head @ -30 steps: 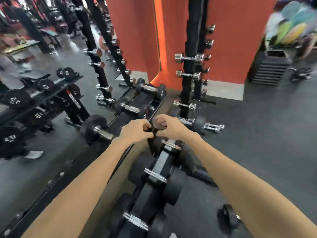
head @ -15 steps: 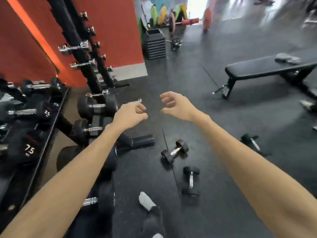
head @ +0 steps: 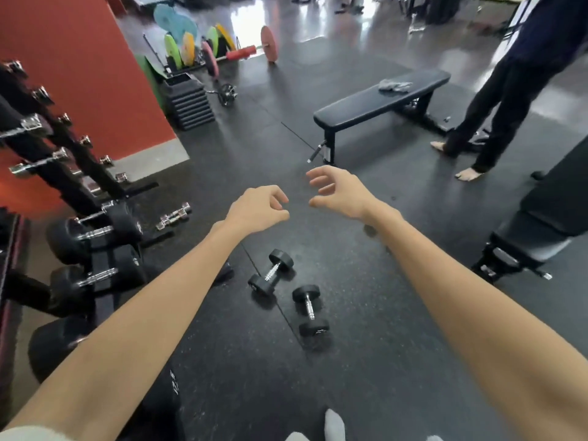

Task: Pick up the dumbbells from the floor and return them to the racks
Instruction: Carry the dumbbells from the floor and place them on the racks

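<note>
Two small black dumbbells lie on the dark rubber floor below my arms: one angled, the other just right of it, nearly upright in the view. A small chrome dumbbell lies near the foot of the rack. My left hand and my right hand hover side by side above the floor, fingers loosely curled, holding nothing. The low rack with large black dumbbells stands at the left, and a tall rack with chrome dumbbells leans behind it.
A flat black bench with a grey cloth on it stands ahead on the right. A person in dark trousers, barefoot, stands at the far right. Another bench is at the right edge. Coloured plates and a stack of steps sit by the red wall.
The view has swung right, away from the rack and onto the open floor. My hands have come off the racked dumbbell, moved apart and loosened. The two floor dumbbells have come into view.
</note>
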`<state>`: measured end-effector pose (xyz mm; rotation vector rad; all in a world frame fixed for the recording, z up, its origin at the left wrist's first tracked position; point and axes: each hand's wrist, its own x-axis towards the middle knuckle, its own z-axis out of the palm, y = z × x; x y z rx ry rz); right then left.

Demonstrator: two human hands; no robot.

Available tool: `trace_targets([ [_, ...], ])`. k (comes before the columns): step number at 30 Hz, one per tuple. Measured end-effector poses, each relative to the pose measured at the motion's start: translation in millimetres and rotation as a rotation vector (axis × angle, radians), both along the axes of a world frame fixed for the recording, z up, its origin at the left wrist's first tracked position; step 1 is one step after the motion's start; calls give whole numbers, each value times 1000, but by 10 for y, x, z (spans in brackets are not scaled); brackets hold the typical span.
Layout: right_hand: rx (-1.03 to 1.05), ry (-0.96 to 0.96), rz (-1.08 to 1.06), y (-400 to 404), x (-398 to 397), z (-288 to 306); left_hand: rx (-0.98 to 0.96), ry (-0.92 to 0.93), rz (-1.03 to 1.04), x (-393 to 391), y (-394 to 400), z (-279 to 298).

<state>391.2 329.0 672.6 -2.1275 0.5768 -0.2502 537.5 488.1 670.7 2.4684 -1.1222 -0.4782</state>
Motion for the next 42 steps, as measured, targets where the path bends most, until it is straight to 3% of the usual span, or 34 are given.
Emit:
trace_targets([
  [9, 36, 75, -73, 5, -364, -388, -36, 88, -91, -409, -227, -424],
  [16, 118, 228, 1, -149, -77, -1351, 26, 211, 1, -294, -573, -1292],
  [23, 225, 369, 29, -610, 375, -2775, 178, 329, 133, -54, -766, -2810],
  [31, 338, 532, 3, -728, 802, -4835, 303, 343, 63, 301, -926, -4847],
  [42, 178, 891, 120, -462, 624, -7949, 572, 448, 79, 320, -494, -7913],
])
